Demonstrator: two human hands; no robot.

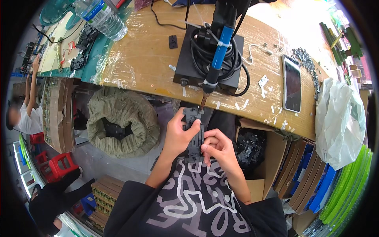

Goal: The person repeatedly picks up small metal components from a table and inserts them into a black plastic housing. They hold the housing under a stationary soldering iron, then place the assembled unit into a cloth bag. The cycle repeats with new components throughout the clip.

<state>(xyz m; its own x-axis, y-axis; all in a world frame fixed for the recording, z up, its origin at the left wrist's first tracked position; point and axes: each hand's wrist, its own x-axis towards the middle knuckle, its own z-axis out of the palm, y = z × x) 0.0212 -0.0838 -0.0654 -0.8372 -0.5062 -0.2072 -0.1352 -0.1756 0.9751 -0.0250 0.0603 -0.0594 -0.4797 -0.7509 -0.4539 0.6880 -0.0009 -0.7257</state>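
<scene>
- In the head view, a long black plastic part (194,149) is held up in front of the person's shirt (197,205), just off the near edge of the table (146,63), its length running away from the body.
- The left hand (178,136) is clamped on this part from its left side; the thumb lies across the upper face, and the part reaches past the hand at both the far and near ends.
- The right hand (221,149) is at the part's right edge, lower down than the left thumb, with fingers curled and the thumb and fingertips close together. Whether they pinch the part or only rest against it, I cannot tell.
- Above the far end of the part, a blue-and-black handled tool (223,45) points down; its metal tip (204,99) is right by the part's upper right corner, contact unclear.
- Behind the tool, a black box (182,59) stands on the table with a coiled black cable (196,45) over it.
- Left of the box lies a small black piece (173,42); well to the right, a phone (292,85) lies near a heap of small metal pieces (306,59).
- Below the table, left of the left hand, sits an open woven sack (122,134).
</scene>
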